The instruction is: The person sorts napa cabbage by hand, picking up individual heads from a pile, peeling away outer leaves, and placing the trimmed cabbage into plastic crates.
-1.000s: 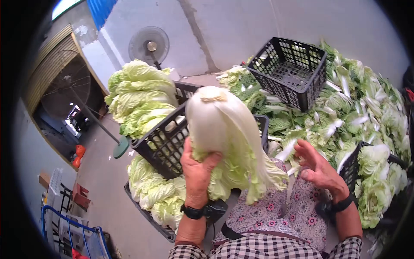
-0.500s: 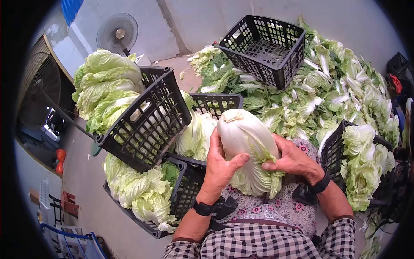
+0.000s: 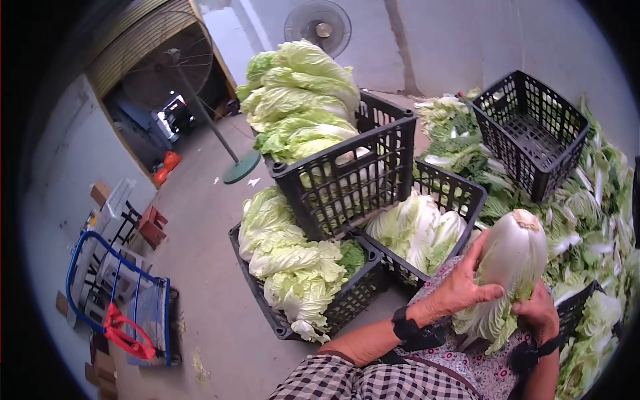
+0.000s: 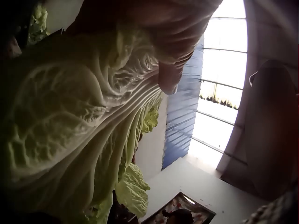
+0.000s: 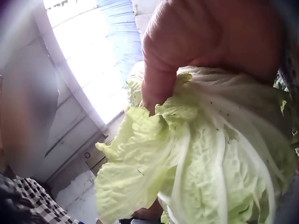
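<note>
At lower right of the head view, a cabbage (image 3: 510,263) stood stem-up over the lap, gripped by the left hand (image 3: 460,287) with fingers curled round its side and by the right hand (image 3: 537,310) clasping its leafy end. Black crates (image 3: 347,177) of cabbages stood at centre. No writing was legible.

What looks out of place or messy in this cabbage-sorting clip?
Loose cabbage leaves litter the floor around an empty black crate that sits tilted on them. Another crate rests askew on two lower ones.
</note>
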Motion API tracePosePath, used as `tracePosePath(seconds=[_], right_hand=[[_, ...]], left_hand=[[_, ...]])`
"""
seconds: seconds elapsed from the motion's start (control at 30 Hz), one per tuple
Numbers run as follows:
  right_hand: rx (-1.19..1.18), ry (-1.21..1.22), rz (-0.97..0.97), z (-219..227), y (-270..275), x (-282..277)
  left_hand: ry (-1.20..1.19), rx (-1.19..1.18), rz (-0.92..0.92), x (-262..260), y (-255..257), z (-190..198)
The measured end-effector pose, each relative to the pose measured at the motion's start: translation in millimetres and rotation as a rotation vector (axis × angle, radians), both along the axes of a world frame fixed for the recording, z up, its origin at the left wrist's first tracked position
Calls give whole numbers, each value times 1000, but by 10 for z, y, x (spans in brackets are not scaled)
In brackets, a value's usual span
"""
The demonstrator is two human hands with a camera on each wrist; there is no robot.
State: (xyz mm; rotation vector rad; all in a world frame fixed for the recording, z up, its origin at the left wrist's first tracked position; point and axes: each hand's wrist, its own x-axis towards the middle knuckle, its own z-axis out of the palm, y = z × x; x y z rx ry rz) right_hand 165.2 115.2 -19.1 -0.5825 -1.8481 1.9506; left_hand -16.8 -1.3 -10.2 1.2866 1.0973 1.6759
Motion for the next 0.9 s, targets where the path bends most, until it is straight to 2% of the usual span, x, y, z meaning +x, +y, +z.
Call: tracePosePath(seconds=[0.07,0.1,0.2,0.3,0.4,0.5,0.6,0.63,0.7,0.83,0.9], right_hand=[[-14,-23,-48,63,-57,20],[50,-82,1,36,-11,26],[-65,-96,81,95,-79,22],[94,-193,20,41,-87,6],[83,-82,-17,124,-156,-95],[258,-155,71,-17,-22,-76],[80,-21,101,-31,-94,-65],[95,-44,80,1,-118,-61],[125,-92,39,80,-180,-36],[35,51,-32,97,-270,-17],[7,123,-84,119,-319,-30]], left_hand=[[43,-3,1,28,-28,-61],[34,9,-6,32,-39,-106],[-36,-47,-95,17,-118,-109],[54,-66,-4,-17,-177,-65],[42,-62,51,-38,-238,7],[39,-20,35,-22,-274,46],[150,-18,45,10,-269,-75],[113,-30,-9,2,-293,-48],[111,-15,41,22,-346,15],[33,35,82,51,-312,-18],[-33,43,33,83,-324,34]])
